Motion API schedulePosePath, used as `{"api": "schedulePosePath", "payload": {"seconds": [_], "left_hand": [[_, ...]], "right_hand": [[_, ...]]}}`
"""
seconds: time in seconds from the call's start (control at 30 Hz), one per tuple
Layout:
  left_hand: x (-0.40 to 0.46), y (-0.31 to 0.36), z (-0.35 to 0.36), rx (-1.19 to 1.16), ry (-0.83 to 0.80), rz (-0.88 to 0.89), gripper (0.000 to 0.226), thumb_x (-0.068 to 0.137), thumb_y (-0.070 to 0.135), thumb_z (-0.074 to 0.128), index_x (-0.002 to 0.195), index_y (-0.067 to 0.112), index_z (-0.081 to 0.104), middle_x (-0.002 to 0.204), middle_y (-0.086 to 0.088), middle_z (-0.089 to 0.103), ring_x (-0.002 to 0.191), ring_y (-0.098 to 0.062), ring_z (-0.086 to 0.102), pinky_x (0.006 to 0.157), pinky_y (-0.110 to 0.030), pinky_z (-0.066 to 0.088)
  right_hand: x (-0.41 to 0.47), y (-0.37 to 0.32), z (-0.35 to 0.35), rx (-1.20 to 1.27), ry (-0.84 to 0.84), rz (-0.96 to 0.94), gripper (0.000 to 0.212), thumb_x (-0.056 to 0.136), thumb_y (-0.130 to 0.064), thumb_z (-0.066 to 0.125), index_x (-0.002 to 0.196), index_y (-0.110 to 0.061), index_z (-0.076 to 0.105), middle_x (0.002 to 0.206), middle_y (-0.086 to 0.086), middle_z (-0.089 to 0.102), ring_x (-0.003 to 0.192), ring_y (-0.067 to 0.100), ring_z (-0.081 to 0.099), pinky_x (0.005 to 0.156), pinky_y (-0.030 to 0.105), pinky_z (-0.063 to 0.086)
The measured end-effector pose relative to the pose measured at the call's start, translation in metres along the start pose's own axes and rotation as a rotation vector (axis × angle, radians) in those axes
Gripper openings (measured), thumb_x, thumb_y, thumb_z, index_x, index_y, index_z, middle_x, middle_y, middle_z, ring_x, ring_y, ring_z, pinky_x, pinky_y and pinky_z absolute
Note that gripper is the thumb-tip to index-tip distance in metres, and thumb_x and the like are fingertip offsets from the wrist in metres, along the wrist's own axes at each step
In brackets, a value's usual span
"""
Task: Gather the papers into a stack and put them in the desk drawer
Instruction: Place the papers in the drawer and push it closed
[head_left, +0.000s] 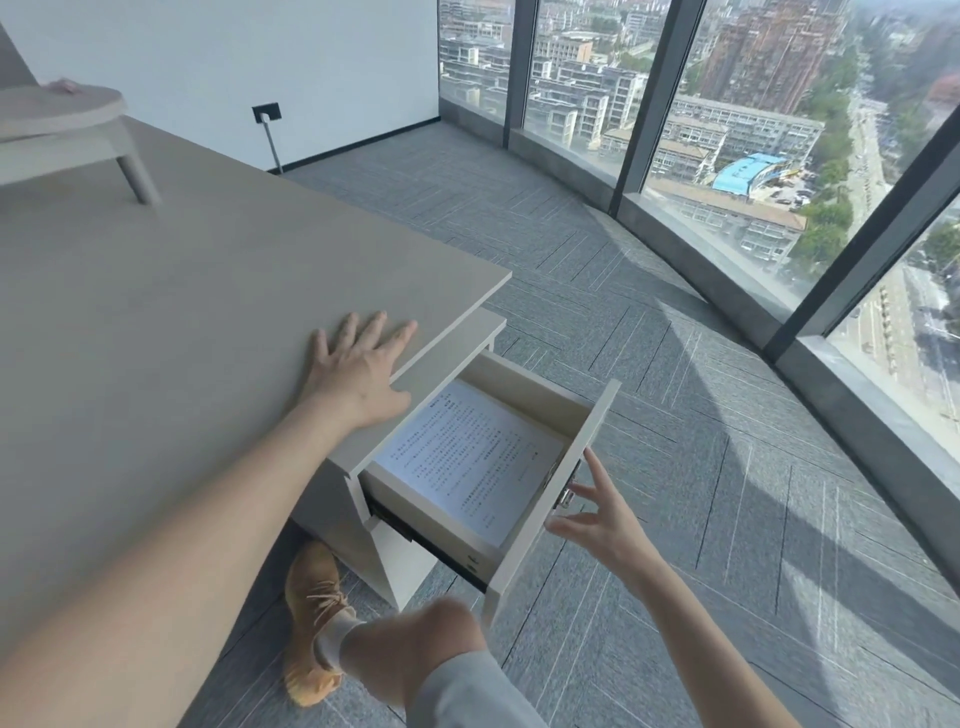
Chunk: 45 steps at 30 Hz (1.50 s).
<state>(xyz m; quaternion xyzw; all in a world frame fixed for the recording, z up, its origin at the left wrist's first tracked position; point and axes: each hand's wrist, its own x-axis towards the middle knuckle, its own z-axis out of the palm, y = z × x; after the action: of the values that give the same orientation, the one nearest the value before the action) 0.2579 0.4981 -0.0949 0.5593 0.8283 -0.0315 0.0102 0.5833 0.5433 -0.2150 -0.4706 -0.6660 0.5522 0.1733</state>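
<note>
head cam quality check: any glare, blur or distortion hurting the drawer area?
Head view: strong wide-angle bending of the window frames; sunlight stripes the carpet; papers in the open drawer are bright, print visible but too small to read; right hand and left hand sharp.

Left hand (358, 371) lies flat, palm down, fingers spread, forearm extended straight. Right hand (597, 512) is open, fingers splayed and slightly curled, empty, arm reaching forward.
</note>
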Motion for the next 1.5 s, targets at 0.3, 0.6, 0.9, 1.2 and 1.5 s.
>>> {"api": "schedulePosePath", "payload": {"seconds": [0.3,0.6,0.9,1.2,1.5], "left_hand": [[0.001,0.000,0.000,-0.001,0.012,0.011,0.091,0.083,0.052,0.051,0.157,0.041,-0.002,0.170,-0.002,-0.001,0.154,-0.033,-0.001,0.119,-0.061,0.005],[0.000,-0.002,0.003,-0.025,0.039,0.021,0.091,0.081,0.049,0.051,0.157,0.040,0.002,0.170,-0.003,0.001,0.154,-0.035,0.000,0.119,-0.063,0.005],[-0.001,-0.003,0.002,-0.024,0.041,0.024,0.093,0.079,0.040,0.052,0.157,0.039,0.001,0.169,-0.004,0.001,0.154,-0.036,0.000,0.118,-0.063,0.004],[-0.002,-0.002,0.003,-0.022,0.040,0.026,0.093,0.080,0.040,0.051,0.157,0.038,-0.001,0.169,-0.005,0.000,0.154,-0.036,-0.001,0.118,-0.064,0.004],[-0.001,-0.002,0.005,-0.029,0.047,0.027,0.096,0.078,0.038,0.052,0.157,0.038,-0.001,0.169,-0.006,-0.001,0.154,-0.037,-0.003,0.118,-0.065,0.003]], "right_hand": [[0.036,-0.022,0.039,0.036,-0.043,-0.037,0.121,0.074,-0.024,0.089,0.159,-0.043,0.005,0.137,-0.005,0.048,0.095,0.010,0.078,0.101,0.043,0.054],[0.065,-0.050,0.070,0.020,-0.070,-0.034,0.126,0.064,-0.046,0.091,0.158,-0.044,0.007,0.138,0.003,0.050,0.102,0.014,0.074,0.103,0.048,0.053],[0.085,-0.069,0.093,0.018,-0.073,-0.006,0.123,0.066,-0.046,0.089,0.157,-0.045,0.007,0.141,0.004,0.051,0.099,0.011,0.074,0.108,0.049,0.048],[0.105,-0.077,0.109,-0.001,-0.029,-0.024,0.120,0.070,-0.031,0.090,0.159,-0.033,0.009,0.123,-0.005,0.060,0.135,0.015,0.056,0.110,0.038,0.039],[0.119,-0.089,0.124,-0.041,0.050,-0.083,0.109,0.077,-0.029,0.086,0.161,-0.026,0.017,0.144,-0.003,0.056,0.136,0.015,0.053,0.112,0.038,0.043]]}}
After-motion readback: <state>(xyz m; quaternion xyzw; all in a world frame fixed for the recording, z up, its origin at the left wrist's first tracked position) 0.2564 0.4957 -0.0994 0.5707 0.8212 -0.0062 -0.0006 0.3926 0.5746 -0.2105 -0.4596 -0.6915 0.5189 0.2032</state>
